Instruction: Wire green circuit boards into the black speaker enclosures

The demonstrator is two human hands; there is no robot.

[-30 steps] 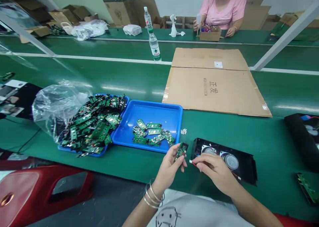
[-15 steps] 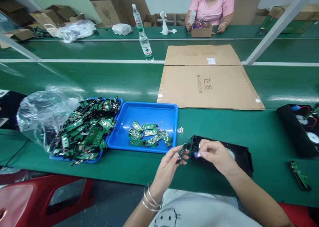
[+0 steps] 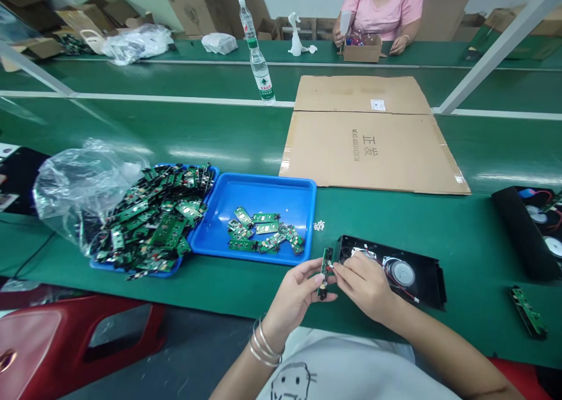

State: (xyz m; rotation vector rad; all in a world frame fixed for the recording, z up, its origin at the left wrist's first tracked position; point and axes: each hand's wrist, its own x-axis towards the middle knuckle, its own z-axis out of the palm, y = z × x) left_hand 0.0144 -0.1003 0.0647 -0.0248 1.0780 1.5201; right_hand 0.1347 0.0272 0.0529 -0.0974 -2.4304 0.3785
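Observation:
A narrow green circuit board [image 3: 325, 273] stands nearly upright in my left hand [image 3: 299, 290], held between thumb and fingers. My right hand [image 3: 365, 283] pinches at the board's right side; thin wire with a small white connector seems to be at the fingertips, too small to make out surely. Under and behind my right hand lies a black speaker housing [image 3: 424, 289] with round speakers [image 3: 400, 272] and loose red and black wires. Part of the housing is hidden by the hand. Small white pieces [image 3: 319, 226] lie on the table just beyond.
A blue tray [image 3: 263, 183] holds several boards. Left of it, a heap of boards [image 3: 167, 230] fills another tray beside a clear plastic bag [image 3: 83, 189]. Flat cardboard [image 3: 373, 154] lies ahead. At right are another speaker housing [image 3: 518, 230] and a board [image 3: 529, 312]. A person sits opposite.
My right hand has moved left from the housing to the circuit board. My left hand has turned the board more upright. A speaker in the housing is now uncovered.

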